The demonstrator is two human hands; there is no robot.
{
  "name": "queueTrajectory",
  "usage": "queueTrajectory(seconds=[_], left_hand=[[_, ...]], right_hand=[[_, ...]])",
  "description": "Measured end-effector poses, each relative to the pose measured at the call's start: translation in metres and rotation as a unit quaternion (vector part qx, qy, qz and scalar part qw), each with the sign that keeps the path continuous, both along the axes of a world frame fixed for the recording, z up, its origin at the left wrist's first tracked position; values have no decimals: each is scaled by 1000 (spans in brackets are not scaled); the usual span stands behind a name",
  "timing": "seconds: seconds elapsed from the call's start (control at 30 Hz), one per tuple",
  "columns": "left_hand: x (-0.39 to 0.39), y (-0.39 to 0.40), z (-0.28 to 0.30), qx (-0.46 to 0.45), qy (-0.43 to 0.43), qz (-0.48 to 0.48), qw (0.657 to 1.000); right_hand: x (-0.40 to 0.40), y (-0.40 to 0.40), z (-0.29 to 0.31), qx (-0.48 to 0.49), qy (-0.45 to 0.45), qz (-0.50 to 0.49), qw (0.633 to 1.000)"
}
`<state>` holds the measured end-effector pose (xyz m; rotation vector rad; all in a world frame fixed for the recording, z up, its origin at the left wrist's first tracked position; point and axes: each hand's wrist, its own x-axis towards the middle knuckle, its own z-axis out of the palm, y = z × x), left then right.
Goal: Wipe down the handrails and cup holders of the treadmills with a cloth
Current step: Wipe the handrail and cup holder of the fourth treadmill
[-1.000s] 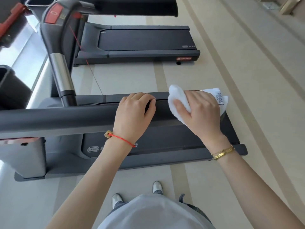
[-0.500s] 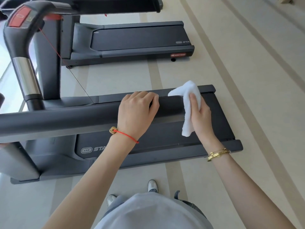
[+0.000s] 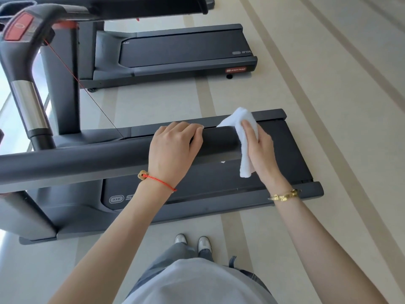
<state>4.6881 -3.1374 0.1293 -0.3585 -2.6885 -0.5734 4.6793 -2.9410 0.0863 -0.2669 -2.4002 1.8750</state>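
A dark grey handrail (image 3: 92,163) of the near treadmill runs across the view from the left edge to its free end at the right. My left hand (image 3: 173,150) rests over the top of the rail, fingers curled round it near that end. A white cloth (image 3: 243,137) is folded over the rail's end face and hangs down below it. My right hand (image 3: 260,148) presses the cloth flat against the end of the rail, thumb on the front of the cloth. The cup holders are out of sight.
Below the rail lies the near treadmill's black belt and deck (image 3: 291,150). A second treadmill (image 3: 182,51) stands beyond it. At the left rises a curved grip with a chrome section (image 3: 28,104), a red stop button (image 3: 19,29) and a red cord. Beige floor surrounds them.
My right hand turned from lying on top of the rail with the bunched cloth to pressing the cloth side-on against the rail's end. The left hand kept its hold on the rail.
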Motion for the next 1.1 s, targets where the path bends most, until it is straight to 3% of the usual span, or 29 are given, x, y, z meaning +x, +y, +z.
queueTrajectory(seconds=[0.07, 0.13, 0.23, 0.3, 0.63, 1.1], left_hand=[[0, 0, -1, -1, -2, 1, 1000], [-1, 0, -1, -5, 0, 5, 1000], [-2, -3, -2, -1, -3, 0, 1000], [-1, -6, -1, 17, -6, -4, 1000], [16, -69, 1, 22, 0, 83, 996], [36, -213, -3, 23, 26, 183, 983]], right_hand=[[13, -9, 0, 39, 61, -12, 997], [14, -17, 6, 145, 151, 15, 978], [1, -30, 20, 350, 222, 83, 906], [-7, -34, 27, 415, 235, 106, 872], [-12, -81, 34, 521, 336, 146, 770], [-3, -221, 39, 543, 339, 233, 732]])
